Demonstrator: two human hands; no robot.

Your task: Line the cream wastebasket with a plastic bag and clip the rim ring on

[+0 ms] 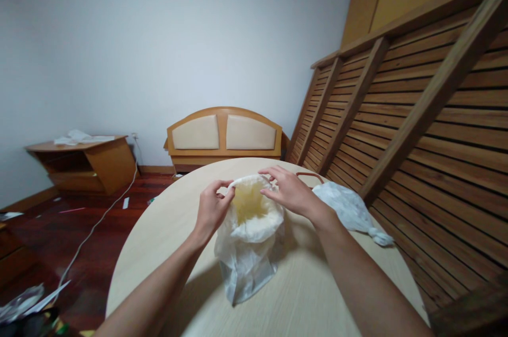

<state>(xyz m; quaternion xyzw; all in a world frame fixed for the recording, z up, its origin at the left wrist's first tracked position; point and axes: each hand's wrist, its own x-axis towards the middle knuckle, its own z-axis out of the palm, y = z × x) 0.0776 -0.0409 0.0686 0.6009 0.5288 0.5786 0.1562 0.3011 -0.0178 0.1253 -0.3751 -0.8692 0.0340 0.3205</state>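
A small container lined with a translucent white plastic bag (pixel 248 244) stands upright on the round light-wood table (pixel 309 294); its inside looks yellowish. My left hand (pixel 212 209) pinches the bag's rolled rim on the left side. My right hand (pixel 289 190) rests on the rim at the right, fingers curled over the edge. The loose bottom of the bag hangs down towards me on the tabletop.
A second, knotted white plastic bag (pixel 351 211) lies on the table to the right. Slatted wooden bed frames (pixel 416 130) lean along the right. A wooden headboard (pixel 224 136) stands against the far wall, a low wooden cabinet (pixel 85 162) at the left, a cable on the floor.
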